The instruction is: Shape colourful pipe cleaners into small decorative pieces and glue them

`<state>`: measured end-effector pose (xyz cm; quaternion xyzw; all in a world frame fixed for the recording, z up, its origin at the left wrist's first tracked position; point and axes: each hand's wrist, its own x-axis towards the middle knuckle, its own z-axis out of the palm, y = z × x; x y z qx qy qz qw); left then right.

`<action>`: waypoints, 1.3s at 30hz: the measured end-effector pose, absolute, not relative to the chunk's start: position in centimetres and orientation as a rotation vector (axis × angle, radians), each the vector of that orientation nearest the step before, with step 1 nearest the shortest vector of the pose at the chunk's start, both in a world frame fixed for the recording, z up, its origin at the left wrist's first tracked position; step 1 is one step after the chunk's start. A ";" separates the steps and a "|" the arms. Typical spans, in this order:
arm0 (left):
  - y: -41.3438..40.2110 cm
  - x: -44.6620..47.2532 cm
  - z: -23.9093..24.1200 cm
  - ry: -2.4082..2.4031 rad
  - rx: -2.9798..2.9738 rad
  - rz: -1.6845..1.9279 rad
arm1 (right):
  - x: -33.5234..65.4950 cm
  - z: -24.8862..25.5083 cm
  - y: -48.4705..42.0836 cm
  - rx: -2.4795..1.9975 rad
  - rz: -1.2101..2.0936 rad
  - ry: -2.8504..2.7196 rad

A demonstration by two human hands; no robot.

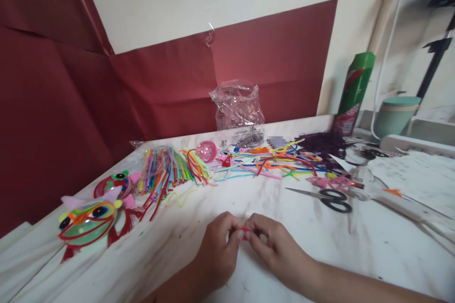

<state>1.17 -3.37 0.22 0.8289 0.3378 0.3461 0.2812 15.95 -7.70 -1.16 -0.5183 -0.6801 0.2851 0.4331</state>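
Note:
My left hand (219, 246) and my right hand (272, 244) meet near the front of the white marbled table (185, 246). Both are closed in a pinch on a small pink pipe cleaner piece (246, 230) held between their fingertips. Further back lies a spread of coloured pipe cleaners (256, 163) and a bundle of them (167, 170) in clear wrap. Black-handled scissors (325, 198) lie to the right of my hands.
Two round craft creatures with big eyes (87, 222) (117, 184) stand at the left. A pink ball (206, 150), a clear plastic bag (237, 104), a green spray can (353, 92), a teal pot (396, 113) and a glue gun (394, 196) are around. Dark red paper (88, 85) covers the wall.

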 end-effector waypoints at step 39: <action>-3.6 1.4 0.2 0.922 2.091 0.884 | 16.0 -1.1 -7.5 -1.167 0.944 -1.502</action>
